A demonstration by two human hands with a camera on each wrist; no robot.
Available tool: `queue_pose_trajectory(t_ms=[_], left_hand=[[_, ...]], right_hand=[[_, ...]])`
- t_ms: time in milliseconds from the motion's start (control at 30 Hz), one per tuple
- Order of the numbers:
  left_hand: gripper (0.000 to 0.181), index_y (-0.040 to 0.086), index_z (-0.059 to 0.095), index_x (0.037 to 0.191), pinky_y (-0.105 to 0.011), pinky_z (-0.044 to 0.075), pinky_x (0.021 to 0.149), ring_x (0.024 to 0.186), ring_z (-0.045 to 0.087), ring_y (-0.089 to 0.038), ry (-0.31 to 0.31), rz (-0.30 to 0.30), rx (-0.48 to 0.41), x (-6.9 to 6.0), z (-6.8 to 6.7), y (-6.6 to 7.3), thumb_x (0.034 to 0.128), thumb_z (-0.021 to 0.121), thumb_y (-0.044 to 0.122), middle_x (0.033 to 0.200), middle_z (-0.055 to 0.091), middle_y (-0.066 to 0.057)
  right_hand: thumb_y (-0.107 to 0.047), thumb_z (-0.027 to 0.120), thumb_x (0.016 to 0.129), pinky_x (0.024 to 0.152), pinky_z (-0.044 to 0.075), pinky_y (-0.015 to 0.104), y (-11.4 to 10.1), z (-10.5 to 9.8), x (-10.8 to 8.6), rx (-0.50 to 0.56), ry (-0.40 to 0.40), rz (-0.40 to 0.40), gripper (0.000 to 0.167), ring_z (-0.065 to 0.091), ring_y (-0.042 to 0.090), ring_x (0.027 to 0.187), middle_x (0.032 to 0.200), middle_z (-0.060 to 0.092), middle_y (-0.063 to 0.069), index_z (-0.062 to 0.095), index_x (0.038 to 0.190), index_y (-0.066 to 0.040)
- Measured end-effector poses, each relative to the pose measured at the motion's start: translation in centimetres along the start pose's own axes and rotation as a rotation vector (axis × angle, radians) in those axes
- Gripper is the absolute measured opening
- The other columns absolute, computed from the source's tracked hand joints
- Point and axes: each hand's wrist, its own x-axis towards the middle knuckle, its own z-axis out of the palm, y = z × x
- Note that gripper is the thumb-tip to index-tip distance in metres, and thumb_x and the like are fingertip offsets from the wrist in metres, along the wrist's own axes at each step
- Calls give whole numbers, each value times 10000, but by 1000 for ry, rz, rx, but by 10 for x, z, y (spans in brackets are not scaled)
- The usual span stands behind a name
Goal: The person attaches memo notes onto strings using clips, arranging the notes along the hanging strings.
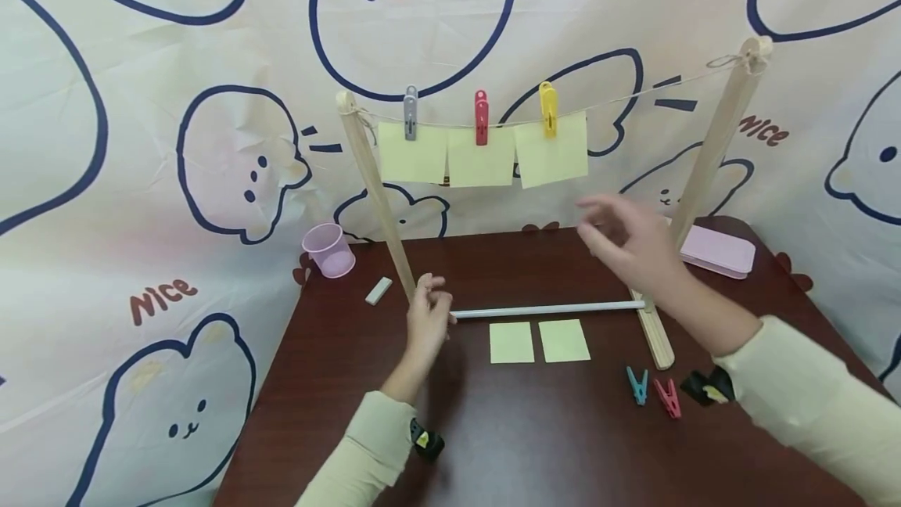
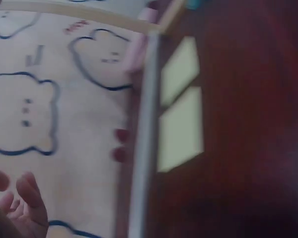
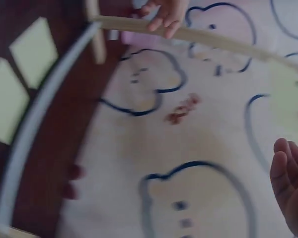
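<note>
Three yellow-green notes hang side by side on a string, under a grey clip [image 1: 411, 112], a red clip [image 1: 482, 117] and a yellow clip [image 1: 548, 109]. Beside the lower left post [image 1: 380, 202] is the left hand [image 1: 427, 327], fingers loosely bent and empty. The right hand [image 1: 637, 245] hovers below and right of the hung notes, fingers loosely curved around nothing. Two more notes, a left one [image 1: 511, 343] and a right one [image 1: 564, 340], lie on the table before the white rod [image 1: 549, 310]. The wrist views are blurred; each hand [image 2: 27, 208] [image 3: 293, 188] is partly cut off.
At the back left stand a pink cup [image 1: 329, 249] and a small white block [image 1: 378, 290]. A pink case [image 1: 718, 251] lies behind the right post [image 1: 718, 131]. Near the right forearm are a blue clip [image 1: 637, 386] and a pink clip [image 1: 668, 398].
</note>
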Motion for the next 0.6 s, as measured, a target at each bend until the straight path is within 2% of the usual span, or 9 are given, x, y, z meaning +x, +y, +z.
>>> queue_pose_trajectory(t_ms=[100, 200, 267, 367, 433, 500, 600], left_hand=[[263, 65, 551, 1139, -264, 440, 482, 689, 577, -248, -89, 37, 210, -7, 13, -27, 891, 481, 13, 968, 568, -141], [277, 71, 577, 1131, -329, 456, 632, 806, 544, -232, -181, 69, 433, -11, 22, -46, 870, 506, 12, 995, 555, -117], [299, 86, 568, 1174, -349, 448, 658, 789, 521, -210, -238, 77, 579, -12, 29, -55, 880, 520, 56, 1064, 540, -119], [327, 94, 520, 1250, -349, 447, 600, 672, 509, -194, -310, 68, 736, -12, 39, -65, 929, 518, 159, 1157, 499, -146], [365, 94, 489, 1281, -348, 449, 574, 619, 503, -193, -335, 64, 827, -10, 46, -71, 945, 518, 233, 1186, 477, -160], [428, 89, 459, 1313, -357, 458, 581, 640, 522, -206, -348, 51, 895, -7, 52, -76, 945, 527, 297, 1197, 461, -173], [531, 80, 419, 1352, -380, 480, 615, 688, 549, -239, -350, 31, 981, -4, 61, -80, 931, 533, 383, 1221, 434, -193]], right_hand=[[-34, 635, 850, 476, 442, 198, 35, 7, -45, -39, -43, 190, 261, 536, 95, 586, 784, 631, 41, 597, 1108, -59], [-61, 637, 854, 448, 429, 232, 68, 16, -88, -89, -104, 335, 229, 524, 110, 578, 775, 624, 36, 598, 1080, -69], [-84, 637, 855, 447, 410, 244, 87, 19, -116, -144, -167, 424, 210, 498, 110, 575, 754, 602, 19, 602, 1061, -60], [-154, 634, 865, 446, 375, 268, 109, 22, -150, -258, -308, 550, 241, 462, 112, 556, 710, 544, -6, 600, 1076, -44], [-229, 639, 866, 441, 365, 286, 119, 24, -166, -335, -410, 608, 306, 449, 123, 543, 691, 523, -10, 596, 1093, -28], [-321, 643, 860, 436, 384, 316, 125, 27, -178, -399, -498, 647, 388, 484, 139, 557, 714, 552, 3, 595, 1107, -26], [-444, 643, 834, 441, 404, 340, 133, 34, -191, -462, -562, 663, 484, 504, 145, 590, 768, 585, 25, 605, 1085, -32]])
